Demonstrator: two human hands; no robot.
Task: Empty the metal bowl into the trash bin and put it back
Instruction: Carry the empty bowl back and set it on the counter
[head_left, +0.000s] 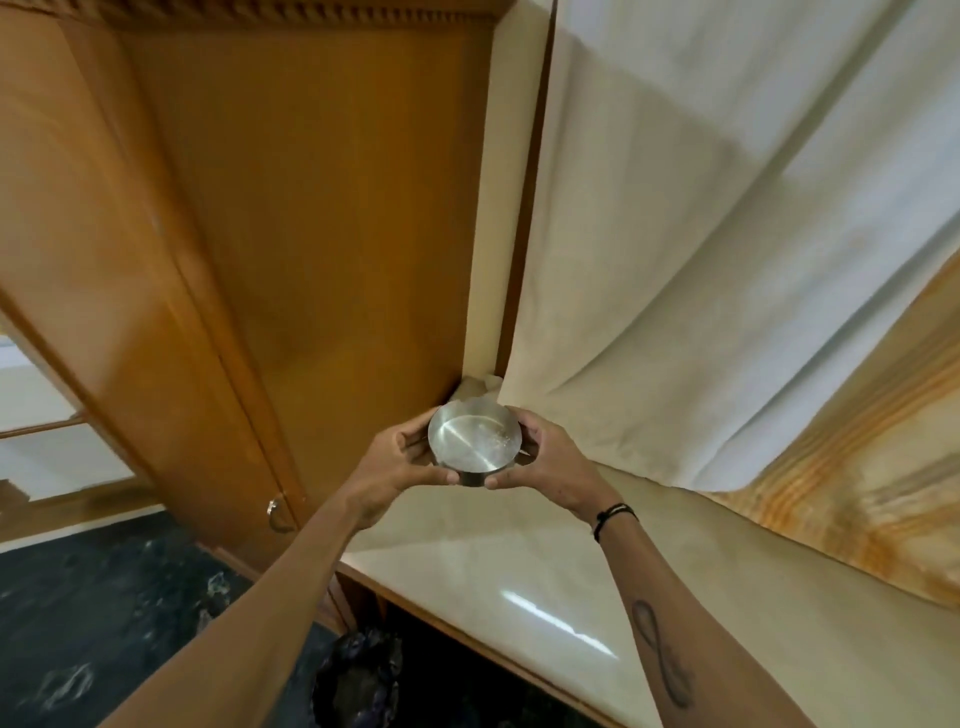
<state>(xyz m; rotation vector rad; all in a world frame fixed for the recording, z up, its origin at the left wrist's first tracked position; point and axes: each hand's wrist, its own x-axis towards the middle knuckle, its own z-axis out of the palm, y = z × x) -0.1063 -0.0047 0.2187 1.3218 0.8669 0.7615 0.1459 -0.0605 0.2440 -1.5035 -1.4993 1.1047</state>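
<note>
A pale, glossy counter (519, 566) runs into a corner between a wooden cabinet (291, 208) and a cream curtain (701, 234). Above it I hold the metal bowl (474, 440), my left hand (400, 462) and right hand (545, 462) clasping opposite sides. The trash bin (358, 675), lined in black, sits on the dark floor below.

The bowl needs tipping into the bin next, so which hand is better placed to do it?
Probably the left hand. The trash bin sits low, below the left arm. Both it and the right hand grip the metal bowl now.
</note>
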